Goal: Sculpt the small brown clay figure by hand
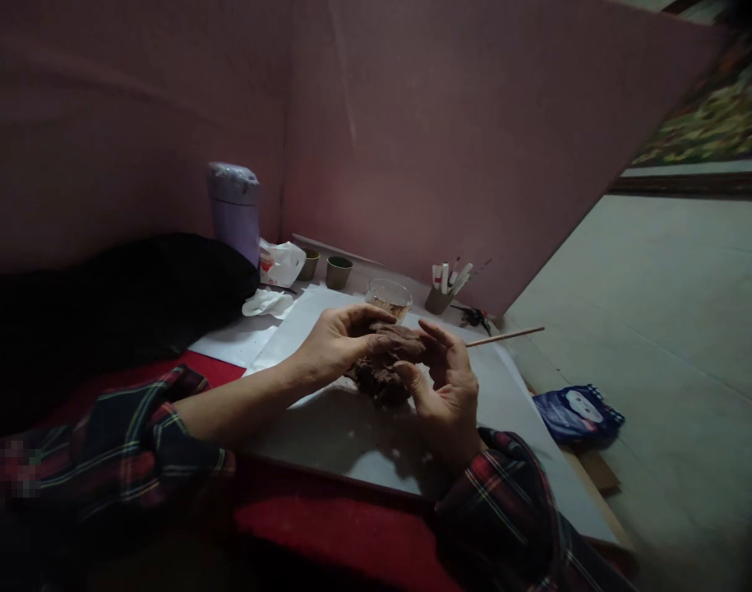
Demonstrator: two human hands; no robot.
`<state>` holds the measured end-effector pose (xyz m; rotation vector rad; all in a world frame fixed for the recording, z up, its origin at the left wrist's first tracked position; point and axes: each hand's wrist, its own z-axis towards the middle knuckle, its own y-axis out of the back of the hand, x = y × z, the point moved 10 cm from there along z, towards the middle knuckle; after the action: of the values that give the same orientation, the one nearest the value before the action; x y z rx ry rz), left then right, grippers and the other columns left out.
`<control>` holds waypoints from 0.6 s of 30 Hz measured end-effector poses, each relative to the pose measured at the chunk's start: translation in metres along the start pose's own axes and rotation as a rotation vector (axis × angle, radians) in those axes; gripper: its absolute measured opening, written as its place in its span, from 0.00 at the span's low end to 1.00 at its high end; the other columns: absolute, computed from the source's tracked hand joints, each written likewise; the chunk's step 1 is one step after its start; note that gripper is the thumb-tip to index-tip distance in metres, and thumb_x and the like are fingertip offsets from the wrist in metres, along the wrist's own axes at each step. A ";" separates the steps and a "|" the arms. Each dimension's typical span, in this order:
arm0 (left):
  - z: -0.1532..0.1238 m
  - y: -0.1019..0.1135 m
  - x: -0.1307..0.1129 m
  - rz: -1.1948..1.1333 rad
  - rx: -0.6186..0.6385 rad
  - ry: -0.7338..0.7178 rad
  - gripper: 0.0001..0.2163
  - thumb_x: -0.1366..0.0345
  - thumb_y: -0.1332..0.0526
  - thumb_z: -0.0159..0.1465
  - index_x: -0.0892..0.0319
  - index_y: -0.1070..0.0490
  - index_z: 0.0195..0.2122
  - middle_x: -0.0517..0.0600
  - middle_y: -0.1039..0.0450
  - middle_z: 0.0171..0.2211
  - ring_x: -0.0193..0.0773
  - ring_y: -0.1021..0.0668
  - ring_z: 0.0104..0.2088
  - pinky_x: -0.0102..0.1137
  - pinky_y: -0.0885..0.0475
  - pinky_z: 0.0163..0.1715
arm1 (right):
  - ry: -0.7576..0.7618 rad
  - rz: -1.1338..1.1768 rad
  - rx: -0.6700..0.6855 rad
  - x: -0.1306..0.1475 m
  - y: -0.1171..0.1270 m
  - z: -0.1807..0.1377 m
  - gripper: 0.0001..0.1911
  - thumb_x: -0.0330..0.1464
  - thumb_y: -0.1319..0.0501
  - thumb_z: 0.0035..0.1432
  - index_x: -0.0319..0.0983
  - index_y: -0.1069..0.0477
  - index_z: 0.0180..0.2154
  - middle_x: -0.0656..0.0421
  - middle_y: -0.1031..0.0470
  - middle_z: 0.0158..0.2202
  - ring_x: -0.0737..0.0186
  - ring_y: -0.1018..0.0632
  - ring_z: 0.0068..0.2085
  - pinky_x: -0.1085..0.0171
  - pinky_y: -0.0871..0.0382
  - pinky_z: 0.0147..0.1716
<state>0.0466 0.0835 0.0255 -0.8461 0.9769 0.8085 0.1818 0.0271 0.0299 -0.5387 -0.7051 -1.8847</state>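
Note:
A flattish piece of brown clay (395,339) is between my two hands above the board. My left hand (339,344) grips its left side, thumb and fingers closed on it. From the right, my right hand (446,382) holds the other edge with curved fingers and thumb. Just below lies a darker, rough lump of clay (379,382), partly hidden by the piece above. A thin wooden stick (508,336) sticks out to the right behind my right hand; its near end is hidden.
White paper (511,403) covers the work surface. Behind my hands stand a clear glass bowl (389,294), a cup of pens and brushes (439,300), small cups (338,273) and a purple bottle (235,218). A dark blue packet (576,415) lies right, black cloth (135,296) left.

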 end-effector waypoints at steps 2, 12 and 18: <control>0.000 0.002 -0.005 0.048 -0.014 -0.049 0.14 0.67 0.28 0.51 0.65 0.24 0.38 0.52 0.19 0.36 0.38 0.19 0.37 0.31 0.26 0.43 | -0.025 0.006 -0.001 -0.004 0.001 0.001 0.24 0.36 0.35 0.57 0.41 0.34 0.54 0.52 0.23 0.46 0.57 0.20 0.43 0.56 0.24 0.44; -0.004 0.001 -0.017 0.188 -0.008 -0.159 0.09 0.67 0.30 0.53 0.64 0.25 0.34 0.51 0.21 0.32 0.36 0.20 0.34 0.29 0.26 0.37 | -0.026 0.005 -0.040 0.000 0.005 0.003 0.08 0.34 0.38 0.59 0.41 0.25 0.41 0.58 0.19 0.36 0.60 0.20 0.36 0.58 0.23 0.38; -0.003 -0.001 -0.017 0.124 0.004 -0.142 0.07 0.68 0.30 0.52 0.63 0.26 0.31 0.47 0.22 0.27 0.31 0.23 0.26 0.26 0.27 0.31 | -0.015 0.011 -0.056 0.002 0.006 0.003 0.07 0.33 0.38 0.59 0.41 0.24 0.40 0.59 0.19 0.36 0.60 0.19 0.36 0.59 0.23 0.37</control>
<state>0.0404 0.0773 0.0401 -0.7196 0.9114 0.9593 0.1870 0.0255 0.0347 -0.5912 -0.6593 -1.8965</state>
